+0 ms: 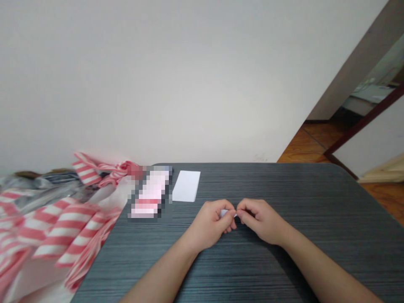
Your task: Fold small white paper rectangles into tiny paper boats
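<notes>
Near the middle of the dark table, my left hand (212, 224) is closed around a small piece of white paper (224, 213), most of it hidden by the fingers. My right hand (261, 219) meets it from the right, thumb and forefinger pinched on the paper's narrow tip. The fingertips of both hands almost touch. Beyond my left hand lies a stack of white paper sheets (186, 186), flat on the table. How the held paper is folded or shaped cannot be made out.
A pixelated pink and white oblong (150, 191) lies left of the paper stack. The dark wood-grain table (315, 189) meets a pale wall (202, 84) at its far edge. Red-and-white striped cloth (69, 227) is heaped beside the table's left edge. Wooden floor (303, 141) shows at the right.
</notes>
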A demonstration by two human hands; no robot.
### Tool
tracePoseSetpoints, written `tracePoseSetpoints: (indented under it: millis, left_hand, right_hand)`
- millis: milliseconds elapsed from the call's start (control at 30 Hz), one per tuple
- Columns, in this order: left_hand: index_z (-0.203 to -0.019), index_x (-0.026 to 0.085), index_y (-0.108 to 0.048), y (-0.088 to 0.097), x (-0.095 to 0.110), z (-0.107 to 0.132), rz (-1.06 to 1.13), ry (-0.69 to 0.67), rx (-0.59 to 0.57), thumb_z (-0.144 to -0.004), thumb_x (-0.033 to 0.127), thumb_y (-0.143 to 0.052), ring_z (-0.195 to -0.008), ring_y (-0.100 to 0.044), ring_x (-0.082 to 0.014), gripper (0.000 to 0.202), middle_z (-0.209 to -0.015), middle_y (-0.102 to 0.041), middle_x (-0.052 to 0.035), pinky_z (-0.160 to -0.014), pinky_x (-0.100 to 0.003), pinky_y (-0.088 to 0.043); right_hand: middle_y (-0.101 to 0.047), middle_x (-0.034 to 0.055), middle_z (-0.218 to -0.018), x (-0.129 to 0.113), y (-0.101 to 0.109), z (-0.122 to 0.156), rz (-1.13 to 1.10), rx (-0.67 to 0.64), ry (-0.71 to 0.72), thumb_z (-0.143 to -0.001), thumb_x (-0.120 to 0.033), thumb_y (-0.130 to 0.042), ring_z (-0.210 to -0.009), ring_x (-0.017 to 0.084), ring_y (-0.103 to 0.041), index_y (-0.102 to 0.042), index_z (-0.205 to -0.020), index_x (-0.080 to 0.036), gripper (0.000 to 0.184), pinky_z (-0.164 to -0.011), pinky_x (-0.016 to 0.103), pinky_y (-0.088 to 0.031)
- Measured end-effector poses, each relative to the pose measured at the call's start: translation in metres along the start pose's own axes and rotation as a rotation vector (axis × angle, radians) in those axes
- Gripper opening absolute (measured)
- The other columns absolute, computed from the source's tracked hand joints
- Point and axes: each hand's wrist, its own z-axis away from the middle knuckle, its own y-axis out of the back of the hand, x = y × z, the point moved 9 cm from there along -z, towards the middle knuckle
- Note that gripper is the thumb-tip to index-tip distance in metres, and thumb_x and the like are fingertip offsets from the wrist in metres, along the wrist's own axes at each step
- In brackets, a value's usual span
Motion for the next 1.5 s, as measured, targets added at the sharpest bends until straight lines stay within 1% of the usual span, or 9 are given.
tracePoseSetpoints:
  millis: [267,500,633,767,933,1067,1200,1367,1500]
  left_hand:
    - [-0.079,0.014,-0.064,-0.0002,0.0016,-0.001,-0.005,-0.017,-0.006,-0.091,0.035,-0.055,-0.054,-0.058,-0.0104,0.025,-0.071,-0.069,-0.0047,-0.054,-0.021,-0.047]
    - [-0.075,0.015,-0.061,0.0014,-0.0002,-0.0003,0.001,0.002,0.015,-0.09,0.033,-0.056,-0.052,-0.057,-0.0097,0.024,-0.066,-0.068,-0.003,-0.053,-0.02,-0.046]
    - [-0.074,0.015,-0.062,0.0011,0.0007,0.0002,-0.017,-0.008,0.008,-0.09,0.033,-0.056,-0.053,-0.057,-0.0101,0.025,-0.066,-0.068,-0.003,-0.053,-0.02,-0.046]
    - [-0.076,0.014,-0.063,-0.0001,0.0001,-0.0005,-0.015,-0.011,-0.006,-0.09,0.035,-0.056,-0.054,-0.058,-0.0106,0.026,-0.068,-0.069,-0.0041,-0.054,-0.021,-0.047]
    - [-0.086,0.014,-0.061,-0.0009,-0.002,-0.0017,0.084,-0.023,-0.015,-0.092,0.039,-0.055,-0.056,-0.06,-0.0116,0.026,-0.074,-0.07,-0.0052,-0.055,-0.023,-0.048]
    - [-0.082,0.014,-0.059,-0.0008,-0.0055,-0.0012,0.1,0.003,-0.006,-0.093,0.038,-0.054,-0.057,-0.061,-0.0119,0.027,-0.075,-0.07,-0.0059,-0.057,-0.023,-0.05]
    - [-0.082,0.014,-0.059,-0.0001,-0.0038,-0.0004,0.102,0.0,0.004,-0.093,0.038,-0.054,-0.057,-0.061,-0.012,0.026,-0.075,-0.07,-0.0056,-0.057,-0.024,-0.05]
    - [-0.081,0.014,-0.061,-0.0004,-0.0003,0.0001,0.071,-0.013,-0.005,-0.093,0.036,-0.054,-0.057,-0.061,-0.012,0.026,-0.073,-0.07,-0.0044,-0.057,-0.023,-0.05]
    - [-0.081,0.014,-0.063,-0.0013,0.0001,-0.0002,0.047,-0.023,-0.016,-0.093,0.036,-0.053,-0.058,-0.061,-0.0119,0.027,-0.072,-0.069,-0.0041,-0.058,-0.023,-0.049]
  right_hand:
    - [-0.062,-0.0008,-0.068,-0.0019,0.0051,0.0008,0.023,0.032,0.019,-0.091,-0.018,-0.052,-0.063,0.013,-0.055,-0.059,-0.073,-0.018,0.019,-0.061,0.023,-0.04]
    - [-0.062,-0.0009,-0.068,-0.0016,0.0031,0.001,0.016,0.039,0.019,-0.092,-0.018,-0.052,-0.063,0.013,-0.056,-0.059,-0.073,-0.018,0.02,-0.062,0.023,-0.042]
    - [-0.064,-0.0003,-0.069,-0.0032,0.0012,0.0006,0.0,0.023,0.023,-0.092,-0.018,-0.052,-0.065,0.013,-0.057,-0.06,-0.073,-0.018,0.021,-0.063,0.023,-0.043]
    - [-0.064,-0.0008,-0.067,-0.0059,0.0032,-0.0002,-0.007,0.027,0.017,-0.092,-0.017,-0.052,-0.063,0.012,-0.056,-0.06,-0.071,-0.018,0.023,-0.062,0.023,-0.041]
    - [-0.061,-0.0017,-0.065,-0.0031,0.0069,0.0005,-0.023,0.04,-0.016,-0.091,-0.017,-0.051,-0.059,0.011,-0.052,-0.059,-0.071,-0.017,0.022,-0.058,0.022,-0.038]
    - [-0.059,-0.0023,-0.063,0.0003,0.0071,0.0017,-0.028,0.047,-0.041,-0.09,-0.016,-0.052,-0.057,0.011,-0.051,-0.058,-0.07,-0.017,0.021,-0.056,0.022,-0.037]
    - [-0.062,-0.0019,-0.063,-0.0006,0.007,0.0018,-0.087,0.061,-0.055,-0.091,-0.016,-0.051,-0.057,0.011,-0.052,-0.058,-0.07,-0.017,0.022,-0.057,0.022,-0.038]
    - [-0.065,-0.0003,-0.068,-0.0006,0.0027,0.0004,-0.126,0.024,-0.073,-0.092,-0.018,-0.051,-0.061,0.012,-0.055,-0.06,-0.073,-0.017,0.021,-0.059,0.022,-0.039]
    - [-0.063,-0.0012,-0.065,0.0026,0.0023,0.0002,-0.109,0.02,-0.095,-0.091,-0.017,-0.052,-0.059,0.011,-0.053,-0.06,-0.072,-0.017,0.021,-0.057,0.021,-0.038]
